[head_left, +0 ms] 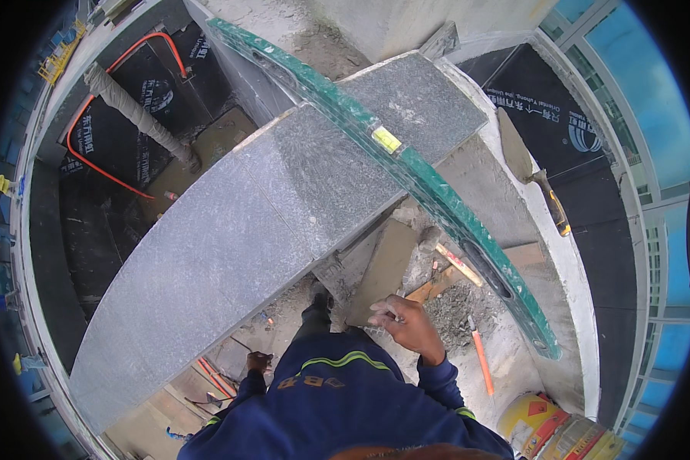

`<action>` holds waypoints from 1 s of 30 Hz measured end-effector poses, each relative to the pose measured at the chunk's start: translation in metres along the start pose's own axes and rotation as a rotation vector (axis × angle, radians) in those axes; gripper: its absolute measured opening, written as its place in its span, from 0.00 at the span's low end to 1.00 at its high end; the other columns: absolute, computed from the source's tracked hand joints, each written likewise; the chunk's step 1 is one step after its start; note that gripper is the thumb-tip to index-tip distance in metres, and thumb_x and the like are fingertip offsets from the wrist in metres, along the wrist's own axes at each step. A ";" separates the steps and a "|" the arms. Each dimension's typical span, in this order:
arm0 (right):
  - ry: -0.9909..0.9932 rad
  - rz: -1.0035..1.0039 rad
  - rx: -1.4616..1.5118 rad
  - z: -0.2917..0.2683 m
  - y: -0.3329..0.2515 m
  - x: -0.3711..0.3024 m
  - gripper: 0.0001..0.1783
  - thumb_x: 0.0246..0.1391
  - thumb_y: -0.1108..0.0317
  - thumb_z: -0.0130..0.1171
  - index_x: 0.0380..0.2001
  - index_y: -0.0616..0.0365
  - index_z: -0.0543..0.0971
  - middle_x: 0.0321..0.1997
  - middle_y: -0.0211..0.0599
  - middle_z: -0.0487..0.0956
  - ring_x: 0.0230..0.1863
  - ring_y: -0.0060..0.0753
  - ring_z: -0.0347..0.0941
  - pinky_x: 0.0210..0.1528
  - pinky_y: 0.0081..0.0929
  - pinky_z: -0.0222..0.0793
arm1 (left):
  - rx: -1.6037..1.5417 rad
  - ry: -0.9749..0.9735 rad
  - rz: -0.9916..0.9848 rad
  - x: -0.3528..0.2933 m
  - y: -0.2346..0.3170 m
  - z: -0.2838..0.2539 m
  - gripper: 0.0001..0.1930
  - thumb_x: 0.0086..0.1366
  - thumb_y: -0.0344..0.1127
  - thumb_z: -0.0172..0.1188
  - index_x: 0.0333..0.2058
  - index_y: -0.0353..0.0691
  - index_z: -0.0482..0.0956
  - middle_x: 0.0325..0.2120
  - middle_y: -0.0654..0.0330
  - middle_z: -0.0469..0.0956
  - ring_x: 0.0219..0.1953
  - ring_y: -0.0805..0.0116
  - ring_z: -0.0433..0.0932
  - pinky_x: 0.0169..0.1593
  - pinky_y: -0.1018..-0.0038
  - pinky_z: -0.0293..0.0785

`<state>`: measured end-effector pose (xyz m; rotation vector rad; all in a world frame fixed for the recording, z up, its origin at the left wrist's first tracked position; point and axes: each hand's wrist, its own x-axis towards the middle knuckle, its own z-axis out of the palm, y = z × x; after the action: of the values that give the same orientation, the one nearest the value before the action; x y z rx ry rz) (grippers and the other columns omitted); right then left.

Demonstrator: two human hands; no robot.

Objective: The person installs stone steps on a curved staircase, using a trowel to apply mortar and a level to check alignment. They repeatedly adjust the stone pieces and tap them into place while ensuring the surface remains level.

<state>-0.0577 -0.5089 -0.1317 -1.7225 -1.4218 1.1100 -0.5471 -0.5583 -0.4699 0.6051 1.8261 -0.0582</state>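
Observation:
My right hand hovers above the rubble, its dusty fingers curled in toward the thumb; whatever they hold, if anything, cannot be made out. Close to my left side is my left hand, small and shadowed, its fingers folded and their contents hidden. A long green spirit level with a yellow vial lies diagonally across the grey stone slabs. Beyond my right hand rests a hammer with a pale wooden handle. An orange-handled tool lies to its right, nearer me.
A trowel lies on the curved wall's pale rim at right. Broken mortar is heaped by the hammer. A yellow-and-red bucket stands lower right. At left, a wrapped pipe and orange conduit sit in a black-lined recess.

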 end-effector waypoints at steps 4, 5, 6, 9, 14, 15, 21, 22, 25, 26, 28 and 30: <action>0.054 0.097 0.061 0.001 0.000 0.019 0.11 0.60 0.67 0.68 0.42 0.62 0.83 0.34 0.45 0.84 0.34 0.43 0.82 0.37 0.35 0.75 | 0.722 0.009 0.472 0.020 -0.019 -0.040 0.25 0.68 0.54 0.63 0.20 0.39 0.84 0.16 0.57 0.83 0.21 0.63 0.83 0.33 0.63 0.79; 0.103 0.134 0.108 0.005 0.003 0.023 0.11 0.61 0.67 0.68 0.42 0.64 0.83 0.32 0.44 0.83 0.30 0.36 0.80 0.35 0.33 0.73 | 0.757 0.091 0.486 0.020 -0.020 -0.036 0.32 0.70 0.63 0.55 0.17 0.42 0.84 0.16 0.58 0.82 0.22 0.60 0.83 0.36 0.61 0.77; 0.124 0.163 0.142 0.005 0.003 0.027 0.11 0.61 0.67 0.68 0.41 0.65 0.83 0.30 0.42 0.82 0.27 0.30 0.77 0.33 0.31 0.71 | 0.743 0.090 0.469 0.017 -0.032 -0.023 0.32 0.70 0.62 0.56 0.17 0.42 0.84 0.16 0.58 0.82 0.22 0.60 0.83 0.36 0.61 0.77; 0.154 0.191 0.084 -0.010 0.000 0.040 0.07 0.61 0.69 0.67 0.40 0.60 0.83 0.29 0.47 0.85 0.31 0.45 0.85 0.34 0.34 0.76 | 0.969 0.010 0.452 0.031 -0.020 -0.025 0.29 0.72 0.60 0.54 0.23 0.43 0.86 0.25 0.53 0.86 0.28 0.59 0.86 0.40 0.60 0.79; 0.153 0.124 0.098 -0.027 -0.012 0.045 0.06 0.58 0.71 0.68 0.37 0.61 0.84 0.28 0.43 0.84 0.26 0.40 0.82 0.31 0.32 0.73 | 0.868 -0.086 0.464 0.029 -0.006 -0.033 0.22 0.71 0.56 0.54 0.33 0.44 0.85 0.28 0.53 0.86 0.30 0.59 0.85 0.40 0.59 0.79; 0.147 0.112 0.099 -0.032 -0.017 0.044 0.06 0.58 0.71 0.69 0.35 0.61 0.84 0.27 0.42 0.84 0.25 0.40 0.81 0.30 0.31 0.73 | 0.866 -0.090 0.437 0.023 0.006 -0.044 0.22 0.71 0.56 0.54 0.33 0.44 0.85 0.28 0.53 0.86 0.30 0.58 0.85 0.40 0.59 0.79; 0.210 0.204 0.115 -0.050 -0.037 0.018 0.05 0.55 0.72 0.70 0.32 0.63 0.84 0.24 0.40 0.81 0.23 0.37 0.77 0.28 0.33 0.69 | 0.491 -0.104 0.281 0.013 0.061 -0.011 0.21 0.71 0.55 0.54 0.35 0.44 0.85 0.31 0.52 0.86 0.32 0.57 0.85 0.42 0.59 0.79; 0.234 0.270 0.154 -0.051 -0.038 0.014 0.05 0.55 0.72 0.71 0.32 0.63 0.84 0.24 0.41 0.81 0.23 0.37 0.77 0.28 0.33 0.68 | 0.411 -0.101 0.261 0.012 0.075 -0.001 0.21 0.71 0.55 0.54 0.36 0.44 0.85 0.31 0.52 0.86 0.33 0.57 0.85 0.42 0.59 0.79; 0.197 0.315 0.066 -0.054 -0.033 0.003 0.07 0.55 0.73 0.70 0.27 0.64 0.81 0.22 0.40 0.78 0.21 0.32 0.73 0.28 0.32 0.68 | 0.229 -0.101 0.219 0.006 0.110 0.033 0.20 0.71 0.54 0.55 0.37 0.43 0.85 0.32 0.51 0.86 0.34 0.56 0.85 0.43 0.58 0.79; 0.177 0.319 0.034 -0.054 -0.031 0.002 0.08 0.55 0.74 0.70 0.26 0.64 0.81 0.22 0.39 0.78 0.21 0.32 0.73 0.28 0.32 0.68 | 0.182 -0.104 0.215 0.004 0.121 0.045 0.20 0.71 0.54 0.55 0.37 0.43 0.85 0.33 0.51 0.86 0.34 0.56 0.85 0.43 0.58 0.79; 0.167 0.358 0.004 -0.051 -0.028 0.002 0.07 0.53 0.74 0.70 0.26 0.63 0.80 0.21 0.39 0.76 0.20 0.31 0.71 0.28 0.31 0.68 | 0.130 -0.098 0.206 -0.001 0.141 0.056 0.20 0.71 0.54 0.55 0.38 0.43 0.85 0.34 0.50 0.86 0.35 0.55 0.85 0.44 0.58 0.79; 0.173 0.386 0.027 -0.045 -0.024 0.003 0.07 0.52 0.75 0.70 0.29 0.62 0.80 0.22 0.39 0.76 0.21 0.31 0.72 0.29 0.30 0.68 | 0.119 -0.098 0.196 -0.010 0.162 0.057 0.20 0.71 0.54 0.55 0.38 0.43 0.85 0.35 0.50 0.85 0.36 0.55 0.85 0.44 0.58 0.79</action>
<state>-0.0280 -0.4987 -0.0916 -2.0739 -0.9887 1.1355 -0.4255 -0.4402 -0.4391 0.8484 1.6690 -0.0637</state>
